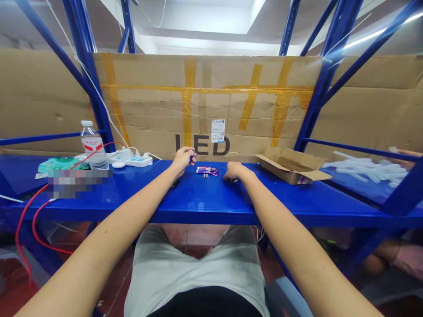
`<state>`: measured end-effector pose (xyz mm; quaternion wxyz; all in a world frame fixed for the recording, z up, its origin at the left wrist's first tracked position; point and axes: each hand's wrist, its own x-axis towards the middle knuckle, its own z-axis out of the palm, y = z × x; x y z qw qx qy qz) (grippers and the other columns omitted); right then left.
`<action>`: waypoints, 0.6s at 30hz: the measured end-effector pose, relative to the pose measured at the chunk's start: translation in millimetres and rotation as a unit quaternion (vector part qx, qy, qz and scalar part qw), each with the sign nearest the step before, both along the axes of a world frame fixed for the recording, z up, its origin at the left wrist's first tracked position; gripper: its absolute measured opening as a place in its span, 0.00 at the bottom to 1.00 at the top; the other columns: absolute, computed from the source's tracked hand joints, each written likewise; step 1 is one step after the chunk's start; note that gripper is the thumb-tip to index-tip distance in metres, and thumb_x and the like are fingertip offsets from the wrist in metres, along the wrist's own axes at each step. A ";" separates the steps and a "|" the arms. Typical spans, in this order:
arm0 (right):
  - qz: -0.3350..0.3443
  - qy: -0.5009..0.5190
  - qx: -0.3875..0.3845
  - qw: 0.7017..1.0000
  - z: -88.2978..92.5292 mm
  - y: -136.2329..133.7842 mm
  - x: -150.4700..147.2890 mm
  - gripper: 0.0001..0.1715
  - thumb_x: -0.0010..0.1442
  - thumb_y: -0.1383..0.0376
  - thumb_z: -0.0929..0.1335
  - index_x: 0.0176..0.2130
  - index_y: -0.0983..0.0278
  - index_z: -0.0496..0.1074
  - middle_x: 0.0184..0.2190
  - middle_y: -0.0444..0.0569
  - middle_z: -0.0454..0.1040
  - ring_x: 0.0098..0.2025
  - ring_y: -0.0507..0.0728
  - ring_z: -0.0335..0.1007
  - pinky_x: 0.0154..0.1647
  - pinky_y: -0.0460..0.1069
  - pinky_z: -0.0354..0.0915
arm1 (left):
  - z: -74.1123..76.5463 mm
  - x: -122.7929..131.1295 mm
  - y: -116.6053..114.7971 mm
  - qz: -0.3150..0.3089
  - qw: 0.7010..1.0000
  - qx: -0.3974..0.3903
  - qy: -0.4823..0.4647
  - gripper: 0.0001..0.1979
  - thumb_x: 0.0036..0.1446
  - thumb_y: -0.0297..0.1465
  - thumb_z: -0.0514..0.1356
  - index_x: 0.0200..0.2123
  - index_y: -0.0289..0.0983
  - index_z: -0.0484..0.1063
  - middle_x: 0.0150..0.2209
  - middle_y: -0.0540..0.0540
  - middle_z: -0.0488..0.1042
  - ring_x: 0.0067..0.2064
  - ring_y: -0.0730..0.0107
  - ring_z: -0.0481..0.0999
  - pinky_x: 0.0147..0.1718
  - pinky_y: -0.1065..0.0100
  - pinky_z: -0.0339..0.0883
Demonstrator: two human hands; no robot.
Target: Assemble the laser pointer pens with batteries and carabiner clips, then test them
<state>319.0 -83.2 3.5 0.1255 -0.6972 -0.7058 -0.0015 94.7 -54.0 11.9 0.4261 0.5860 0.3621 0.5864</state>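
My left hand (pixel 183 161) is raised a little over the blue table, its fingers pinched round a slim purple metal tube (pixel 191 157). Between my hands lies a row of similar purple metal tubes (pixel 203 170) with purple clips or loops (pixel 214 171) at their right end. Just in front of them are several small silvery round pieces (pixel 205 175). My right hand (pixel 235 171) reaches down to the tabletop with its fingers curled together, beside a small cluster of dark, shiny pieces (pixel 235 180). Whatever is in its fingertips is hidden.
An open cardboard box (pixel 291 169) stands right of my right hand. Further right, translucent plastic pieces (pixel 366 167) lie near another person's hand (pixel 408 154). At left are a water bottle (pixel 93 147), a power strip (pixel 139 161) and red cables (pixel 33 207). Cardboard (pixel 148 110) walls the back.
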 end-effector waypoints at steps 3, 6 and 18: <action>0.019 -0.016 -0.016 1.000 1.4 -4.3 -8.0 0.12 0.38 0.68 0.77 0.23 0.65 0.71 0.26 0.60 0.75 0.40 0.68 0.74 0.32 0.53 0.67 | -1.1 -0.5 1.1 0.005 1.000 0.000 0.010 0.05 0.62 0.25 0.54 0.41 0.33 0.67 0.31 0.48 0.72 0.22 0.80 0.70 0.21 0.75 0.63; 0.038 -0.015 -0.021 0.999 3.5 -10.3 -15.2 0.12 0.38 0.69 0.76 0.23 0.64 0.71 0.25 0.58 0.75 0.37 0.65 0.74 0.32 0.52 0.66 | -1.5 -0.2 1.7 -0.006 1.000 0.002 0.021 0.04 0.62 0.25 0.54 0.40 0.33 0.67 0.31 0.48 0.72 0.21 0.79 0.70 0.20 0.74 0.63; 0.136 0.036 -0.057 0.988 6.8 -14.6 -16.0 0.10 0.38 0.74 0.75 0.20 0.63 0.73 0.22 0.47 0.75 0.24 0.55 0.68 0.26 0.48 0.61 | -5.0 1.9 5.1 -0.022 0.997 0.021 0.064 0.05 0.62 0.24 0.54 0.38 0.33 0.69 0.29 0.49 0.73 0.20 0.80 0.69 0.18 0.75 0.61</action>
